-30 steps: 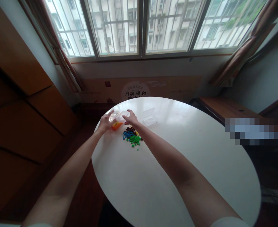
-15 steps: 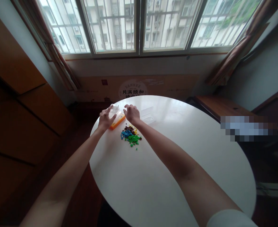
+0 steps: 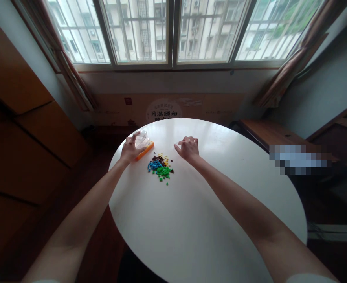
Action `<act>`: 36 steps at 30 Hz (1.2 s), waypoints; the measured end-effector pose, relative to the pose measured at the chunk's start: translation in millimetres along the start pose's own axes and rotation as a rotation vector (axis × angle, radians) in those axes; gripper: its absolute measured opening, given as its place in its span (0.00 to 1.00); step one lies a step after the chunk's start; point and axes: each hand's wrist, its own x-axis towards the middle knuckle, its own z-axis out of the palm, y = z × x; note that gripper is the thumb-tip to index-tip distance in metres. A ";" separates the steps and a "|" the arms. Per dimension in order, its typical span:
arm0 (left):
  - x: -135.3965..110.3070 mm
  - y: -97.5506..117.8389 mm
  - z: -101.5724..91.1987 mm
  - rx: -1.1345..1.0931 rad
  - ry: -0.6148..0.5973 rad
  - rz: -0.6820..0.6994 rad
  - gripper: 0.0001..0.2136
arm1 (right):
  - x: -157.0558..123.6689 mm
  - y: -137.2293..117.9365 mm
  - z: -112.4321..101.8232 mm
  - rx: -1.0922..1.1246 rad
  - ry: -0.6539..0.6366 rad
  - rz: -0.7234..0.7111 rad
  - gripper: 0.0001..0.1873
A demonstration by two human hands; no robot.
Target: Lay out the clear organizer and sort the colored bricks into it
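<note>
The clear plastic container point(image 3: 142, 138) sits at the far left of the table, by the fingertips of the left hand point(image 3: 130, 148), whose thumb and forefinger are spread well apart around its near left side; whether they grip it or only touch it, I cannot tell. The thumb reaches over the orange box point(image 3: 147, 149), which lies on a slant right against the container. The right hand point(image 3: 189, 148) is well apart from them, its fingers loosely bent and its thumb pointing left; what it may have hold of cannot be told. Between the hands, nearer the person, lies a loose pile of small bricks point(image 3: 162, 171), green in front, blue to the left, dark brown and yellow behind. All this is on the white oval table point(image 3: 205, 204). Beyond its far edge stands a printed panel point(image 3: 220, 108), below a barred window point(image 3: 173, 31).
</note>
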 end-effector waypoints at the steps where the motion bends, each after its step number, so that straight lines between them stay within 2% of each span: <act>1: 0.0 0.2 0.2 0.003 -0.004 -0.003 0.36 | -3.1 1.4 2.5 0.004 -0.013 -0.002 0.20; 6: -0.9 -0.3 4.8 -0.010 0.032 0.007 0.35 | -17.3 10.6 14.5 0.033 -0.013 -0.042 0.17; 13: -4.5 4.7 4.0 -0.127 0.066 -0.035 0.36 | -26.9 15.7 23.8 0.137 0.036 -0.024 0.16; 18: -7.0 -4.5 -5.1 -0.274 0.185 -0.107 0.36 | -14.5 25.5 26.0 0.227 -0.054 0.178 0.21; 22: -4.6 -22.6 -21.4 -0.375 0.293 -0.055 0.37 | 6.0 23.5 19.9 0.300 -0.130 0.238 0.20; 25: 0.6 -32.3 -36.3 -0.416 0.377 -0.001 0.36 | 23.3 -2.9 14.7 0.415 -0.052 0.176 0.23; 28: 4.1 -33.8 -48.1 -0.409 0.441 0.038 0.36 | 37.8 -51.3 17.5 0.555 -0.032 -0.012 0.28; 30: 3.2 -31.0 -53.1 -0.380 0.454 0.037 0.36 | 44.4 -86.5 25.5 0.589 -0.066 -0.143 0.29; 32: -0.4 -26.9 -56.0 -0.338 0.439 0.019 0.36 | 48.6 -115.4 36.4 0.593 -0.102 -0.181 0.31; 34: -5.2 -23.6 -57.5 -0.298 0.403 0.012 0.35 | 50.9 -133.1 46.7 0.586 -0.156 -0.192 0.33; 36: -9.2 -21.9 -57.7 -0.266 0.359 0.021 0.35 | 51.3 -137.9 53.1 0.564 -0.211 -0.198 0.35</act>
